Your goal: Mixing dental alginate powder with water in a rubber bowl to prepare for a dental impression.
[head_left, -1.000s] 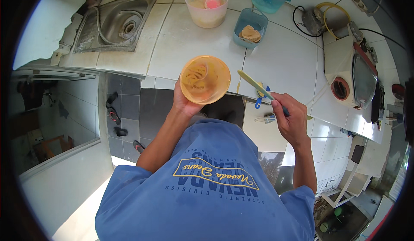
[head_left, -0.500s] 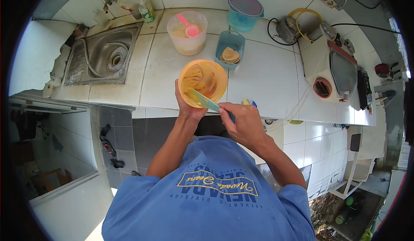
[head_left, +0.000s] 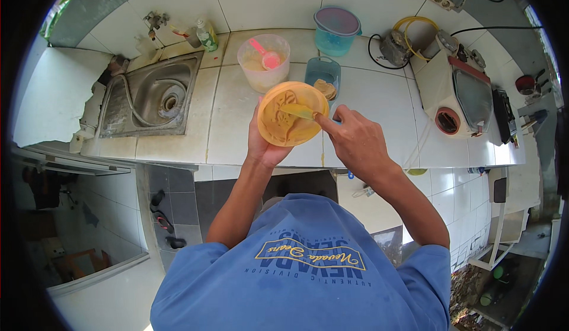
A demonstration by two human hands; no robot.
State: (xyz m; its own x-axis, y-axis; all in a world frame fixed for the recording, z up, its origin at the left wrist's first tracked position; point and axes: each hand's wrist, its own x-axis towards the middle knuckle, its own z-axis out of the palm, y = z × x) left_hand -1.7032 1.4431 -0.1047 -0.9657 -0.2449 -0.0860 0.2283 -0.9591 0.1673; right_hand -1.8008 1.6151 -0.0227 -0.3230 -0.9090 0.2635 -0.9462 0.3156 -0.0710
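My left hand [head_left: 265, 146] holds an orange plastic bowl [head_left: 267, 130] by its side and underneath, tipped so that its inside shows. A thick tan-yellow paste streaks the inner wall. My right hand [head_left: 360, 141] grips a spatula [head_left: 300, 112] whose paste-coated blade lies inside the bowl; most of its handle is hidden by my fingers. Just beyond the bowl stands a blue-green open container [head_left: 324, 68] with pale tan, flat pieces [head_left: 325, 89] in it. Left of that is a translucent tub [head_left: 265, 81] with a pink scoop [head_left: 269, 59] resting inside.
A steel sink [head_left: 142, 106] is set into the white tiled counter [head_left: 231, 123] at the left, with a soap bottle [head_left: 207, 36] behind it. A lidded blue tub [head_left: 336, 32] stands at the back. On the right are a cream-coloured machine [head_left: 447, 97] and a yellow hose [head_left: 409, 26].
The bowl has moved slightly right in view and is turned further toward me. My right hand has risen, and the spatula blade now reaches across the bowl's inside at a flatter angle.
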